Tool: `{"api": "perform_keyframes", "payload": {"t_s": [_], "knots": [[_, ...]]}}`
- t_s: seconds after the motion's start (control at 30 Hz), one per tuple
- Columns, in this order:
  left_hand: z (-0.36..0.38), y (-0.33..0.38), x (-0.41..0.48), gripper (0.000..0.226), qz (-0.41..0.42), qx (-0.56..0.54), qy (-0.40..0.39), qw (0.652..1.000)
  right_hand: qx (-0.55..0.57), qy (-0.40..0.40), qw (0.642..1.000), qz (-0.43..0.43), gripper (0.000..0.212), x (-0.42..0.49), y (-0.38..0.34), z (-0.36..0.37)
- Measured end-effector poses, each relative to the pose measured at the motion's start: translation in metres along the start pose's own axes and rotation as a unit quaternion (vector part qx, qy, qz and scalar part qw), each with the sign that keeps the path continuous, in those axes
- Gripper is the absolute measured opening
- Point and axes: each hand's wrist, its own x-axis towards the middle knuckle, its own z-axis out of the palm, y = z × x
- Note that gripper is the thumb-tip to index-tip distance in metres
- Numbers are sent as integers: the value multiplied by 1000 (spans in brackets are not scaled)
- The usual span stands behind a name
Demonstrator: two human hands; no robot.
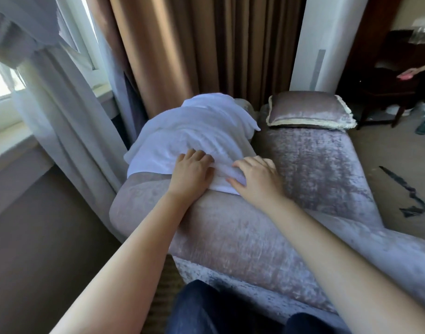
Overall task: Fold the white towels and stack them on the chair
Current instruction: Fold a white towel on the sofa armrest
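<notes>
A white towel [194,133] lies draped in loose folds over the rounded arm of a mauve velvet chair [230,232]. My left hand [191,171] rests on the towel's near edge with its fingers curled into the cloth. Just to its right, my right hand [257,179] lies on the same edge, fingers bent over a fold and thumb spread out to the left. The two hands sit close together, with a narrow strip of towel showing between them. Whether more than one towel makes up the heap cannot be told.
A velvet cushion [308,112] with cream fringe sits at the far end of the chair seat [315,165]. Brown curtains [206,44] and sheer drapes [62,104] hang behind and to the left. A dark strap [409,196] lies on the carpet at right. Another person's hand [409,73] shows at far right.
</notes>
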Motion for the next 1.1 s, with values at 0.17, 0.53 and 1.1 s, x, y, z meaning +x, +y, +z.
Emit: {"api": "perform_keyframes", "payload": {"t_s": [0.17,0.53,1.1], "knots": [[11,-8,-2,24,5,-20,80,997,24,-46,999,-15,21,21,4,14],[15,-5,-2,28,-40,3,119,992,-67,-28,993,94,25,17,5,15],[-31,-9,-16,26,6,48,65,997,-107,-85,976,170,21,-8,17,-49]]}}
